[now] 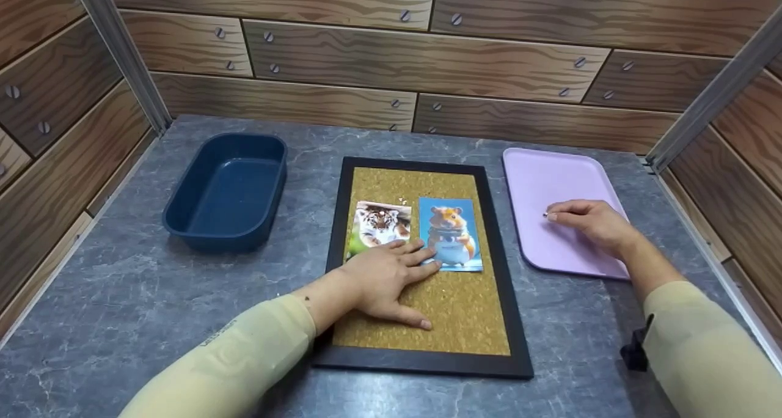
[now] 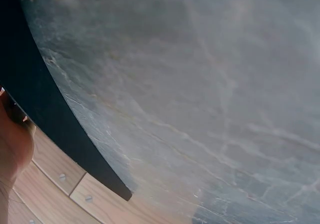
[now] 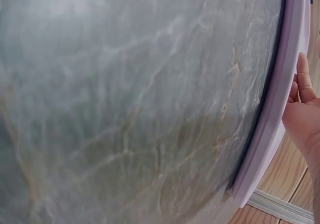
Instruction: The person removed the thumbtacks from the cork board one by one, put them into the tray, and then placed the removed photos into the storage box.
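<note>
A black-framed cork board [image 1: 455,311] lies on the table, with a tiger picture [image 1: 380,222] and a hamster picture [image 1: 453,231] on it. My left hand [image 1: 391,280] rests palm down across the board with its fingers spread. Its fingertips touch the lower parts of both pictures. Several tiny pale bits, perhaps pins, show around the tiger picture's top edge. Over the lilac tray [image 1: 537,176], my right hand [image 1: 589,222] pinches a tiny shiny push pin [image 1: 545,214] between thumb and forefinger. In the right wrist view the tray's rim hides part of that hand [image 3: 305,114].
A deep blue rectangular bin [image 1: 223,192] stands at the left of the grey marbled table [image 1: 122,283]. Wood-patterned panels [image 1: 342,51] enclose the back and both sides, with metal posts [image 1: 122,51] at the corners. A small black device [image 1: 635,349] is at the right sleeve.
</note>
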A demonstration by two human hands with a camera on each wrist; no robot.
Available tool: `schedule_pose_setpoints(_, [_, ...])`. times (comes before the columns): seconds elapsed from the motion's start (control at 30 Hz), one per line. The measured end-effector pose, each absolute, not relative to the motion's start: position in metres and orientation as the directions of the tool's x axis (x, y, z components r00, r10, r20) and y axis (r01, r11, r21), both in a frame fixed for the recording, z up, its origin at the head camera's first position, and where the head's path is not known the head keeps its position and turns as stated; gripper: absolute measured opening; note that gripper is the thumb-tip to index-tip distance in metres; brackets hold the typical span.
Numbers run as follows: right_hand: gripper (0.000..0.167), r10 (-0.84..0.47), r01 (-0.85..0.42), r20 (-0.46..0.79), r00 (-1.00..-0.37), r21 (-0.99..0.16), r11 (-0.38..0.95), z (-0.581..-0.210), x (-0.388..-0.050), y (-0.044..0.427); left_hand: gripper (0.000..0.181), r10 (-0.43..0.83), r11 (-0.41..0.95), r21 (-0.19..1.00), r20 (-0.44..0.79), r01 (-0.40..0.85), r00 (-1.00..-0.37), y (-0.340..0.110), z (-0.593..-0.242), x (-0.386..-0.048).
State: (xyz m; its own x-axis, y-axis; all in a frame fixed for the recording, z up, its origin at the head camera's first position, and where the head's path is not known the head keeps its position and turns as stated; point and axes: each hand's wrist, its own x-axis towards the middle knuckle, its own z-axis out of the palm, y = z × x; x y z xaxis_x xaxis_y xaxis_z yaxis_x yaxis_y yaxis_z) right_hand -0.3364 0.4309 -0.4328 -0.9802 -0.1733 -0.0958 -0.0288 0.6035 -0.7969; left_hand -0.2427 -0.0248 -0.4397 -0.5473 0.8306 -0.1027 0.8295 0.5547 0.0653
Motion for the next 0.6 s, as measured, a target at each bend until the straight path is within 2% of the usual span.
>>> schedule_pose_setpoints(0.6, [0.038,-0.188,-0.062,-0.086,-0.978,-0.747,0.662,-0.4371,-0.3361,0.4285,0.109,0.831,0.554,0.066,-0.113,0.83,-0.545,-0.0248,-0.4403,-0.2441])
